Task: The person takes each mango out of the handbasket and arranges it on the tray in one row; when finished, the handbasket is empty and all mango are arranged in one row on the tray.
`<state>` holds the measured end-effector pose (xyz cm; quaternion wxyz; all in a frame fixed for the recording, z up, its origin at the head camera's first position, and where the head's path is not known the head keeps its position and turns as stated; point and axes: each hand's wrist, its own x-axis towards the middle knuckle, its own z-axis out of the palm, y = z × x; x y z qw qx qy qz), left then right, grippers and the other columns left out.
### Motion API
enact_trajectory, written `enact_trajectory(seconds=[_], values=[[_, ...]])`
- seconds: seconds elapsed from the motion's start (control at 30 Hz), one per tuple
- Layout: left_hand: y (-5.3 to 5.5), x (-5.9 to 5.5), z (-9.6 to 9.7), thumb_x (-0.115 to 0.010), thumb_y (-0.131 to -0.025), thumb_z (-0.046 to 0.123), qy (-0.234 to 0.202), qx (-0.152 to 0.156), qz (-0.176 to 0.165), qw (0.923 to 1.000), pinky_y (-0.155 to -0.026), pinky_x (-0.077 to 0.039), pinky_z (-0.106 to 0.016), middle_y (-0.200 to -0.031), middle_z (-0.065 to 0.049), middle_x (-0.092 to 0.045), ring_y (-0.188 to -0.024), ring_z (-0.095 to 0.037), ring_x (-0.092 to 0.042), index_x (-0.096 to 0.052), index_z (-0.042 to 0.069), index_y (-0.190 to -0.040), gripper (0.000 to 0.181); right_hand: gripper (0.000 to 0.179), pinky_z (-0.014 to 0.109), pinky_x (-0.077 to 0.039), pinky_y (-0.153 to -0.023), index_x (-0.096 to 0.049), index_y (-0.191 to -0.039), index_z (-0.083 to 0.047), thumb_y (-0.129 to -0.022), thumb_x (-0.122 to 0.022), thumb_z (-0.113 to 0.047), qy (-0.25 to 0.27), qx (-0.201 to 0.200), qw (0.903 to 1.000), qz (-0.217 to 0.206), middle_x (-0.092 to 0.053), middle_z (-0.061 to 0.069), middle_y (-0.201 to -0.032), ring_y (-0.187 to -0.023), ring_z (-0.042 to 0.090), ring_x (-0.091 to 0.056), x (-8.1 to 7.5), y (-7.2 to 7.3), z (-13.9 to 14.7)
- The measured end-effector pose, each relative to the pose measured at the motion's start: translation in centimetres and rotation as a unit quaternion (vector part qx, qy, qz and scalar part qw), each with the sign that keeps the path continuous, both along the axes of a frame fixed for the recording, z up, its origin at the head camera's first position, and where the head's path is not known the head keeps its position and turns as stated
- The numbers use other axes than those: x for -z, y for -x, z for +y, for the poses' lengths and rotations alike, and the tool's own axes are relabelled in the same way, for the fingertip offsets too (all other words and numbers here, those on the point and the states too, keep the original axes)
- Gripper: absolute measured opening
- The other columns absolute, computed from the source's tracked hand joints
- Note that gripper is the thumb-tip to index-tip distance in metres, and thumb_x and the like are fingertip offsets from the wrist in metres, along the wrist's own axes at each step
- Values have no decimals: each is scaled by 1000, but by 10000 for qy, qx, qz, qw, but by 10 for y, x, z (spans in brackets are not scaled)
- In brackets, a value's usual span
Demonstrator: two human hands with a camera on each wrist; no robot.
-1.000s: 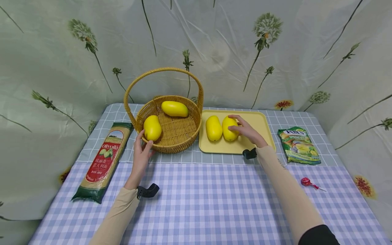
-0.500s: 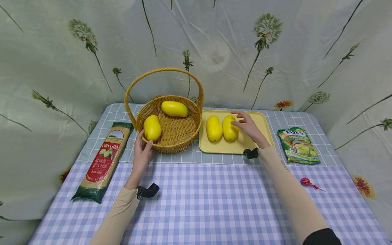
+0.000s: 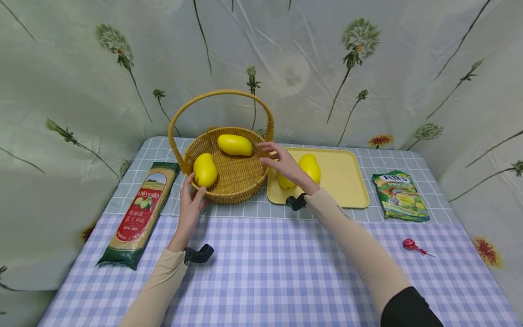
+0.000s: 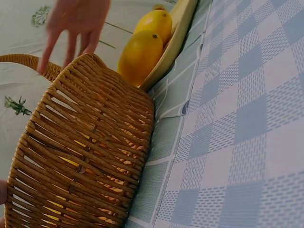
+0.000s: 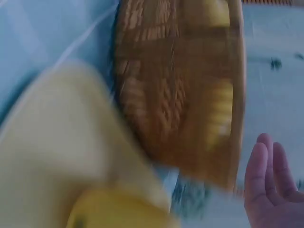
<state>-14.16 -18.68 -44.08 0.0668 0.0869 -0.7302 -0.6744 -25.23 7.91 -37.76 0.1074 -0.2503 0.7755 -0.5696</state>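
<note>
1. The left hand (image 3: pixel 189 204) rests at the near-left rim of the woven basket (image 3: pixel 234 172), thumb and index finger apart; we cannot tell whether it grips the weave.
2. We see the right hand (image 3: pixel 288 167) with its fingers extended, holding nothing, at the basket's right side.
3. Nearest us among the loose items, a red lollipop (image 3: pixel 410 244) lies on the right of the checked counter (image 3: pixel 261 272).
4. Farther back, a pasta pack (image 3: pixel 140 213) lies left of the basket, and a green sweets bag (image 3: pixel 401 196) lies right of the yellow tray (image 3: pixel 343 179).
5. Side by side on the tray, we find two yellow fruits (image 3: pixel 310 167), partly behind the right hand.
6. Inside the basket, one yellow fruit (image 3: pixel 205 170) leans near the left hand; another (image 3: pixel 234 145) lies toward the back.
7. Farthest from us hangs a flowered backdrop (image 3: pixel 294 54).
</note>
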Motion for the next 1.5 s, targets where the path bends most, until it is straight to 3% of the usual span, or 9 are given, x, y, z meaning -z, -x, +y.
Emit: enact_trajectory(seconds=[0.4, 0.57, 0.67, 0.77, 0.87, 0.9, 1.17, 1.33, 1.5], values=[[1, 0, 0, -44, -103, 20, 90, 11, -96, 9999, -98, -40, -54, -156, -10, -6, -135, -35, -29, -17, 19, -153, 57, 50, 49, -43, -97, -38, -145, -8, -98, -55, -15, -170, -572, 9946, -850, -36, 19, -145, -130, 33, -35, 9, -7, -99], [0, -2, -1, -44, -103, 21, 69, 56, -27, 10000, -98, -39, -55, -156, -11, -5, -135, -35, -28, -16, 19, -154, 58, 50, 51, -44, -94, -38, -146, -13, -98, -53, -12, -215, -385, 9901, -1335, -30, 20, -148, -124, 31, -40, 12, -9, -122], [-5, -14, 3, -43, -103, 18, -11, 111, -71, 9999, -99, -38, -56, -156, -13, -4, -136, -37, -26, -14, 15, -154, 58, 51, 47, -46, -88, -38, -147, -16, -98, -52, -13, -324, -331, 9872, -1529, -29, 17, -150, -109, 29, -49, 14, -10, -132], [-6, -16, 3, -42, -103, 18, -21, 132, -82, 9999, -99, -38, -55, -156, -13, -4, -137, -37, -25, -14, 15, -154, 58, 52, 45, -46, -87, -36, -149, -19, -99, -51, -15, -504, -322, 9838, -1690, -27, 11, -153, -105, 24, -49, 18, -12, -141], [-3, -7, 0, -43, -103, 20, 33, 105, -47, 9999, -99, -39, -54, -155, -11, -5, -137, -35, -25, -15, 18, -154, 57, 51, 43, -47, -84, -35, -149, -21, -100, -48, -17, -650, -328, 9822, -1731, -30, 9, -152, -97, 25, -49, 22, -14, -149], [-2, -4, -1, -43, -103, 22, 62, 102, -27, 9999, -99, -39, -53, -155, -10, -6, -137, -35, -26, -16, 20, -154, 57, 50, 43, -46, -88, -36, -149, -21, -100, -48, -17, -696, -296, 9825, -1700, -30, 9, -152, -105, 25, -48, 22, -15, -150], [-1, 0, -1, -43, -103, 25, 108, 64, -46, 9999, -98, -41, -52, -155, -8, -6, -137, -33, -26, -18, 21, -153, 56, 42, 29, -45, -86, -50, -137, -11, -96, -56, -7, -542, 15, 9883, -1423, -43, 13, -142, -108, 22, -46, 25, -17, -153], [0, 0, 0, -44, -103, 24, 137, 46, -20, 9999, -98, -40, -54, -156, -9, -5, -136, -35, -27, -17, 18, -153, 57, 46, 34, -47, -78, -46, -142, -16, -97, -54, -10, -338, -138, 9852, -1678, -40, 11, -144, -97, 21, -49, 22, -15, -142], [1, 0, -1, -44, -103, 22, 67, 39, 31, 10000, -98, -40, -55, -155, -11, -5, -137, -35, -26, -17, 16, -153, 57, 48, 43, -45, -89, -43, -145, -20, -98, -53, -15, -132, -280, 9848, -1709, -32, 6, -150, -107, 21, -48, 16, -11, -125]])
